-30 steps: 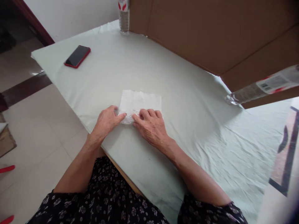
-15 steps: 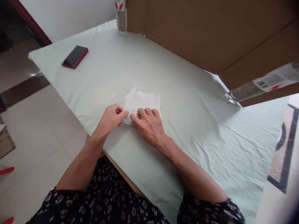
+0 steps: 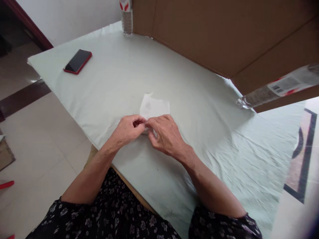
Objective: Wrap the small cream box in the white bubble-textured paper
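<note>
A thin white sheet of tissue paper (image 3: 156,106) lies on the cloth-covered table in front of me. Its far part is flat, with a small raised flap at the top and a faint grey patch on the left. The near part is bunched and mostly covered by my fingers. My left hand (image 3: 129,130) pinches its left near side between thumb and fingers. From the right, my right hand (image 3: 164,134) is curled over the near edge, thumb and forefinger closing on the folded part. The fingertips of both hands meet there. Whatever is inside the fold is hidden.
A phone in a red case (image 3: 77,61) lies at the far left of the pale green tablecloth (image 3: 109,83). Behind stands a large cardboard panel (image 3: 194,36), with one plastic bottle (image 3: 127,21) at its left end and another bottle (image 3: 264,94) at its right.
My left hand has moved right, to my right fingertips. The paper's left side, raised before, is now folded inward, and the sheet looks narrower. My right forefinger has shifted onto the fold.
</note>
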`<state>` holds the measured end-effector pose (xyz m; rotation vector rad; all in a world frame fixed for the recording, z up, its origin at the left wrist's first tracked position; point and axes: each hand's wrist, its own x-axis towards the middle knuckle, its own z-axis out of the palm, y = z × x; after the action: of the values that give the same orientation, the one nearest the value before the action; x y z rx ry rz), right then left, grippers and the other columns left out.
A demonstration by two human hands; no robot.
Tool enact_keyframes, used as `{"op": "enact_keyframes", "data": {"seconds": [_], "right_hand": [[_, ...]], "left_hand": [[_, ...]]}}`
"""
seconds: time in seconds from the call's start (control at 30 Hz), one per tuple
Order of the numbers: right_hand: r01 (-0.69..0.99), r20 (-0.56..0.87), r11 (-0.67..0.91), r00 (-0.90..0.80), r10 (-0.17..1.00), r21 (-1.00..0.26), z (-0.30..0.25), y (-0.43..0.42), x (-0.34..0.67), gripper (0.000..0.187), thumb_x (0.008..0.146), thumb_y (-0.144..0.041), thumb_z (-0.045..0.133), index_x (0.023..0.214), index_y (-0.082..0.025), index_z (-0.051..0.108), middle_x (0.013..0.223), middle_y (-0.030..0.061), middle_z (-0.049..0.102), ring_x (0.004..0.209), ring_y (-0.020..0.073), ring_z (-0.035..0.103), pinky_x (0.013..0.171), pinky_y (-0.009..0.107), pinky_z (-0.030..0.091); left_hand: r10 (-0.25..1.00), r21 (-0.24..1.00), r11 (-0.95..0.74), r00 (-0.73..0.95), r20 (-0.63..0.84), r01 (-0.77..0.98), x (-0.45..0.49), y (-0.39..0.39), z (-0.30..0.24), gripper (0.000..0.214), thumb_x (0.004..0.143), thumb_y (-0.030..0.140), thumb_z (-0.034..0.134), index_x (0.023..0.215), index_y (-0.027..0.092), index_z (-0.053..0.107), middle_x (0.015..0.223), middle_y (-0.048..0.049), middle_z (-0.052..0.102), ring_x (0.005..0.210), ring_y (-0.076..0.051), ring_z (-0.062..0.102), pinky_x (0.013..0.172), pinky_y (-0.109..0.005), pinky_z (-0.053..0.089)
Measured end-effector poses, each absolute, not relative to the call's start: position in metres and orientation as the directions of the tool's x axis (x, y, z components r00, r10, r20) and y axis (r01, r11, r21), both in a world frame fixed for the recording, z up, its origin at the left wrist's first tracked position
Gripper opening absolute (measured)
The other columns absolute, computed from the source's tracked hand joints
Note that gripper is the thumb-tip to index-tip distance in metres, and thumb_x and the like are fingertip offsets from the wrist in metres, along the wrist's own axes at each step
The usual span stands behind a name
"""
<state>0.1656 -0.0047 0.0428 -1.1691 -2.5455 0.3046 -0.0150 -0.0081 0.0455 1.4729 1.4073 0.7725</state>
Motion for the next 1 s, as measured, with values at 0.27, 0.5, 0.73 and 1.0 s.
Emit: {"op": "enact_keyframes", "data": {"seconds": [0.27,0.5,0.73,1.0], "right_hand": [[0.647,0.38,0.601,-0.466,0.799,-0.469,0.046,-0.001,0.188,0.012,0.09,-0.021,0.052,0.09,-0.022,0.064,0.102,0.0059,0.076,0.099,0.0224,0.068,0.097,0.039,0.042],[0.778,-0.05,0.027,-0.075,0.996,-0.627,0.036,-0.018,0.239,0.036,0.089,-0.049,0.063,0.109,-0.02,0.066,0.09,0.0071,0.075,0.068,0.0199,0.066,0.069,0.036,0.051],[0.7,-0.149,-0.078,-0.042,0.988,-0.71,0.013,-0.018,0.218,0.081,0.085,-0.064,0.063,0.147,-0.015,0.046,0.09,0.0069,0.071,0.07,0.0222,0.067,0.069,0.038,0.053],[0.548,-0.085,-0.067,-0.007,0.996,-0.834,0.002,-0.002,0.192,0.088,0.082,-0.046,0.065,0.154,-0.01,0.032,0.078,0.0014,0.066,0.063,0.0192,0.058,0.063,0.035,0.049]], "left_hand": [[0.926,0.768,-0.233,0.378,-0.012,0.596,-0.023,-0.007,0.047,0.034,0.085,0.014,0.046,0.098,0.021,0.077,0.097,-0.0038,0.075,0.089,-0.019,0.068,0.085,-0.032,0.054],[0.879,0.563,-0.477,0.365,0.308,0.675,-0.016,-0.011,0.024,0.019,0.091,0.015,0.055,0.096,0.018,0.073,0.109,-0.0103,0.068,0.105,-0.023,0.062,0.088,-0.035,0.053],[0.859,0.505,-0.511,0.401,0.318,0.696,-0.016,-0.012,0.018,0.02,0.09,0.015,0.054,0.105,0.017,0.068,0.111,-0.0108,0.068,0.106,-0.024,0.062,0.093,-0.037,0.053],[0.846,0.361,-0.526,0.428,0.319,0.77,-0.011,-0.014,0.023,0.016,0.091,0.015,0.055,0.098,0.017,0.07,0.107,-0.0099,0.069,0.096,-0.023,0.06,0.085,-0.035,0.051]]}}
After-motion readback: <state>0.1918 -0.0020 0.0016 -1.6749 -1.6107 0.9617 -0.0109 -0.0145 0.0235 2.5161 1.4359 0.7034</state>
